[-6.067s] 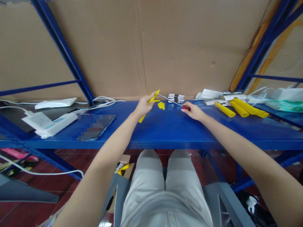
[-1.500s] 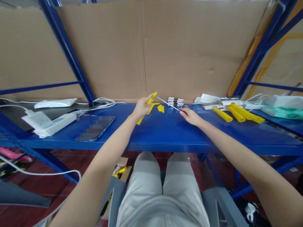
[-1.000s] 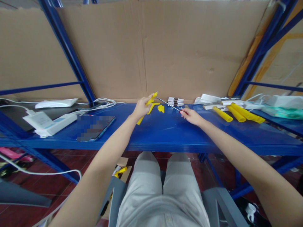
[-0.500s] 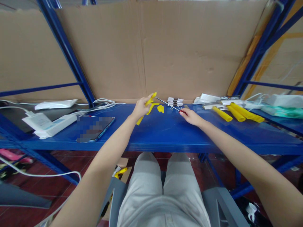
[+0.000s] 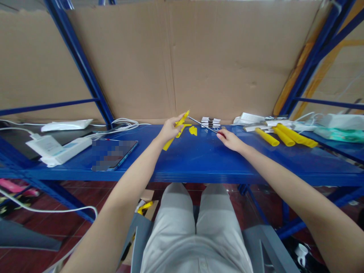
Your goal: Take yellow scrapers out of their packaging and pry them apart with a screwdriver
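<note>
My left hand (image 5: 170,129) is closed around a long yellow plastic piece (image 5: 170,143), which slants up to a narrow end above the fingers. A screwdriver (image 5: 203,125) with a long metal shaft and a red handle is gripped in my right hand (image 5: 229,139). Its tip meets or nearly meets the upper part of the yellow piece; whether they touch I cannot tell. Between my hands, a small yellow part (image 5: 193,131) lies on the blue table (image 5: 193,159). Another yellow part (image 5: 184,126) is partly hidden behind my left hand.
Several yellow tubes (image 5: 267,137) lie at the right. Bundled white strips (image 5: 211,122) sit by the cardboard panel (image 5: 216,60), with tiny metal bits in front. At left are a phone (image 5: 125,153), a power strip (image 5: 68,151) and white cables (image 5: 125,123).
The yellow piece has turned slightly in my left hand, showing more of its length below the fingers. My right hand and the screwdriver have shifted very slightly to the right.
</note>
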{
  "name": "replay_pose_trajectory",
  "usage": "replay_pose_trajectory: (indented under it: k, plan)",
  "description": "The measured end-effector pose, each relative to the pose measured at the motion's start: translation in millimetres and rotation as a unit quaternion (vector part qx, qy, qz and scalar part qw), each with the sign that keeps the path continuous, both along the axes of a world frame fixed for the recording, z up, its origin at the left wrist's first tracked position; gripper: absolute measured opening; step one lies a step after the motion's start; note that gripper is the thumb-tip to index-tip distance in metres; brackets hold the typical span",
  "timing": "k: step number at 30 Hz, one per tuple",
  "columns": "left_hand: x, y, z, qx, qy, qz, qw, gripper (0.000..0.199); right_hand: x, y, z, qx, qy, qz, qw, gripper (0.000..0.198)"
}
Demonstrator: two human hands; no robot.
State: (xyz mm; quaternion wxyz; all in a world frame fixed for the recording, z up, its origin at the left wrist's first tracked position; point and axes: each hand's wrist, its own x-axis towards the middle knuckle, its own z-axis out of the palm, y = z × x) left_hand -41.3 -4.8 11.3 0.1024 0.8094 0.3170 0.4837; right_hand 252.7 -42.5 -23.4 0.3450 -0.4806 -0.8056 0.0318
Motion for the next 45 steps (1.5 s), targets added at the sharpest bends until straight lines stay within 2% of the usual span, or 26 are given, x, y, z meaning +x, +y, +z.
replay_pose_trajectory:
  k: [4,13,17,21,25,35,39,45]
  plan:
    - [-1,0,-0.2,-0.011,0.005,0.001,1.000,0.049,0,-1,2,0.001,-0.013,-0.001,1.000,0.020]
    - [-2,3,-1.2,-0.003,-0.007,-0.025,1.000,0.050,8,7,-6,-0.003,0.034,0.006,0.999,0.018]
    - [-1,4,-2.2,-0.004,-0.024,-0.029,0.999,0.049,4,5,-2,-0.006,0.010,-0.008,1.000,0.016]
    - [-3,6,-3.1,-0.005,-0.018,-0.021,1.000,0.050,1,2,1,-0.002,-0.020,0.006,1.000,0.019]
    - [-3,6,-3.7,0.002,-0.010,-0.015,1.000,0.051,1,3,-3,0.005,0.001,-0.005,1.000,0.012]
    - [-4,12,-7.3,0.019,-0.012,0.001,1.000,0.053,0,1,2,-0.010,-0.002,0.007,1.000,0.020]
    - [-4,12,-7.2,0.021,-0.005,0.008,1.000,0.053,2,3,-3,0.008,0.028,0.014,0.999,0.018]
    - [-3,6,-3.1,0.039,0.010,0.031,0.999,0.053,5,8,-6,-0.009,0.037,0.021,0.999,0.026]
